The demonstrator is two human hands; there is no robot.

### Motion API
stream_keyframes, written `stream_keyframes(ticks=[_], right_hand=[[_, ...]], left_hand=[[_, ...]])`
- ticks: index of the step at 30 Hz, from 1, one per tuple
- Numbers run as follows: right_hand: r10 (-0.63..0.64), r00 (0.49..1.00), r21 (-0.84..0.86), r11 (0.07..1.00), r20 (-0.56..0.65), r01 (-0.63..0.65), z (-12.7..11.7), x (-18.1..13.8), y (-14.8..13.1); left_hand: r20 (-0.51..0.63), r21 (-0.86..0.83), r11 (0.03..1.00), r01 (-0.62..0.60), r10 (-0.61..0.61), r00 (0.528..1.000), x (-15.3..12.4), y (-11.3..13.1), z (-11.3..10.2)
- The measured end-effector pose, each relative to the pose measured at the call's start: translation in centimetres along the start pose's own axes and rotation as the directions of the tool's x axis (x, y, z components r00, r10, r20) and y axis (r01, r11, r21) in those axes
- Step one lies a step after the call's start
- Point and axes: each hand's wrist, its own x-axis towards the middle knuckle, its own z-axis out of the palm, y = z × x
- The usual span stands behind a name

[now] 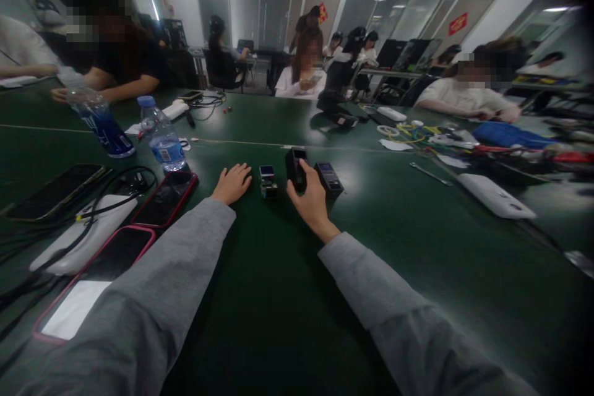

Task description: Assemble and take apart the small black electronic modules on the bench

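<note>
Black casing (292, 168): we're gripping it with our right hand (312, 197), resting our left hand (232, 184) flat, empty. Small module (268, 184) is lying separate, untouched.

- Mid-frame, your right hand (312, 199) covers part of the black case (292, 163).
- Your sleeves (153, 281) run off the bottom edge.
- The red sign (458, 24), upper right, is too blurred for you to read.
</note>
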Motion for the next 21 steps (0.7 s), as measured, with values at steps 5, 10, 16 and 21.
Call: stream_keyframes(ticks=[5, 10, 16, 21], right_hand=[[0.114, 0.974, -0.065, 0.993, 0.196, -0.104, 0.5, -0.8, 1.5], [0.162, 0.948, -0.136, 0.982, 0.274, -0.129, 0.7, -0.8, 1.5], [0.125, 0.944, -0.102, 0.99, 0.305, -0.098, 0.2, -0.7, 1.2], [0.093, 0.943, -0.126, 0.991, 0.32, -0.055, 0.4, -0.9, 1.2]], left_hand=[[0.0, -0.012, 1.0, -0.009, 0.009, 1.0, -0.1, -0.2, 0.0], [0.001, -0.011, 1.0, -0.01, 0.01, 1.0, 0.0, -0.4, 0.1], [0.007, -0.012, 1.0, -0.007, 0.007, 1.0, 0.1, -0.5, 0.1], [0.004, -0.011, 1.0, -0.003, 0.003, 1.0, 0.1, -0.6, 0.2]])
